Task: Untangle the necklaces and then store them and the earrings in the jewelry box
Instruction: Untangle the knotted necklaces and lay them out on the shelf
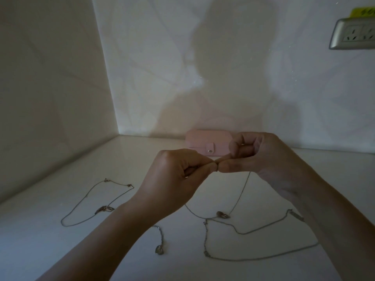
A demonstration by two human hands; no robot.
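- White table (81,250) fills bottom half; pale patterned wall behind w/ a person's shadow on it, plain wall at left.
- Wall socket (354,33) top right, grey frame, yellow tag above it.
- Left hand (174,177) raised over table centre, fingers curled, thumb + forefinger pinched shut on a thin chain end.
- Right hand (261,157) same height, just right of it, also pinching; fingertips of both hands touch at the middle. Held necklace (242,191) hangs from the pinch down to the table, its pendant (222,215) lying on the surface betw. the forearms.
- Pink jewelry box (205,142) closed, snap tab at front, sits at back of table against wall, partly hidden behind right hand.
- Left necklace (85,201) lies apart in a loose loop, w/ small charms near the left wrist.
- Right necklace (253,258) spread in a wide loop under right forearm, near the pendant; can't tell if they cross.
- Short chain piece (160,242) w/ a drop at its end, lower centre; could be an earring, can't tell.
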